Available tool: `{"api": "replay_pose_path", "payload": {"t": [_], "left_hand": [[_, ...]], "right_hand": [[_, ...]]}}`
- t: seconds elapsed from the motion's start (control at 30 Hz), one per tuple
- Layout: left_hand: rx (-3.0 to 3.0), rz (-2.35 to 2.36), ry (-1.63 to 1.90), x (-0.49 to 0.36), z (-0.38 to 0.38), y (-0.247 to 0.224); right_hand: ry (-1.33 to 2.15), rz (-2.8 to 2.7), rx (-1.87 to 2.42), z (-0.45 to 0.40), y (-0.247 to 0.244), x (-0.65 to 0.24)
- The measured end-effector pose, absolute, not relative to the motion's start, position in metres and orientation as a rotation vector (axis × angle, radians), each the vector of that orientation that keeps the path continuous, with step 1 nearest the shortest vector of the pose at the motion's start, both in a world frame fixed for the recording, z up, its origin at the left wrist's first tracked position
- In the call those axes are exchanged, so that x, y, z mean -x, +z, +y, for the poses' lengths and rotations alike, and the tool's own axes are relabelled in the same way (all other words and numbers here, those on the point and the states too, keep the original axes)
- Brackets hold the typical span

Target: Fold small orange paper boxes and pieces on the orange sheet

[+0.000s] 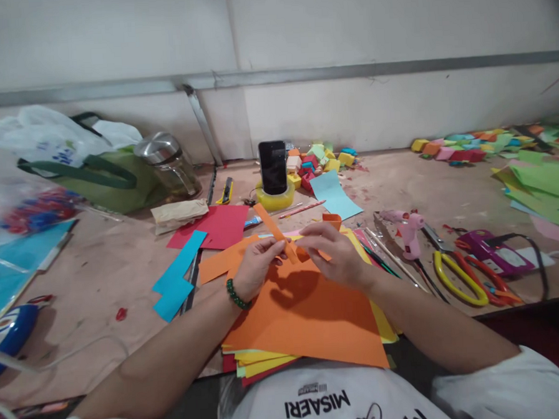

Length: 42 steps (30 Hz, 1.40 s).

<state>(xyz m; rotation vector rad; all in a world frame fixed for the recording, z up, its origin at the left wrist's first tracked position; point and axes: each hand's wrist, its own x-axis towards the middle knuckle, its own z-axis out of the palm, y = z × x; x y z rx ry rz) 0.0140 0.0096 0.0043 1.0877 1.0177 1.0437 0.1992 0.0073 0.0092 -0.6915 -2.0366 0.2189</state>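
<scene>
My left hand [258,264], with a green bead bracelet [238,294] at the wrist, pinches a narrow orange paper strip [271,223] between thumb and fingers. Close to the strip's lower end, my right hand [333,253] has its fingers bent around a small curled piece of orange paper [302,254]. Whether that piece joins the strip I cannot tell. Both hands are over a large orange sheet [308,320], which tops a stack of coloured paper [264,364]. Just behind my right hand stands a small folded orange paper piece [331,220].
A phone [273,167] leans on a yellow tape roll [275,198], beside coloured paper cubes [312,163]. Blue pieces [177,277] and a red sheet [219,227] lie left. A glue gun [406,228] and yellow-handled scissors [459,281] lie right. A glass jar [177,171] stands back left.
</scene>
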Motion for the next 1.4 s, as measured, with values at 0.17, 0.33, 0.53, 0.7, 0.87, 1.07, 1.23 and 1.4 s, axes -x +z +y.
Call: {"api": "replay_pose_path", "payload": {"t": [0.17, 0.33, 0.53, 0.7, 0.87, 1.07, 1.23, 1.4], "left_hand": [[-1.033, 0.919, 0.961, -0.012, 0.009, 0.000], [-0.933, 0.878, 0.968, -0.017, 0.003, -0.004], [-0.931, 0.949, 1.039, -0.020, 0.001, -0.001], [-0.950, 1.023, 1.121, -0.020, 0.000, 0.003], [-0.995, 1.067, 1.119, -0.020, -0.001, 0.008], [-1.022, 1.108, 1.122, -0.021, -0.003, 0.009], [-1.084, 1.122, 1.142, -0.022, -0.005, 0.008], [-1.149, 1.114, 1.137, -0.021, -0.006, 0.008]], "right_hand": [[-0.040, -2.269, 0.649, 0.008, 0.007, -0.200], [-0.179, -2.324, 0.541, 0.007, 0.012, -0.201], [0.077, -2.259, 0.551, 0.010, 0.007, -0.198], [0.436, -2.168, 0.683, 0.012, 0.002, -0.196], [0.807, -1.917, 0.974, 0.008, 0.002, -0.190], [1.117, -1.689, 1.141, 0.006, 0.007, -0.186], [1.178, -1.701, 1.202, 0.006, 0.015, -0.187], [1.114, -1.722, 1.275, 0.007, 0.017, -0.189]]}}
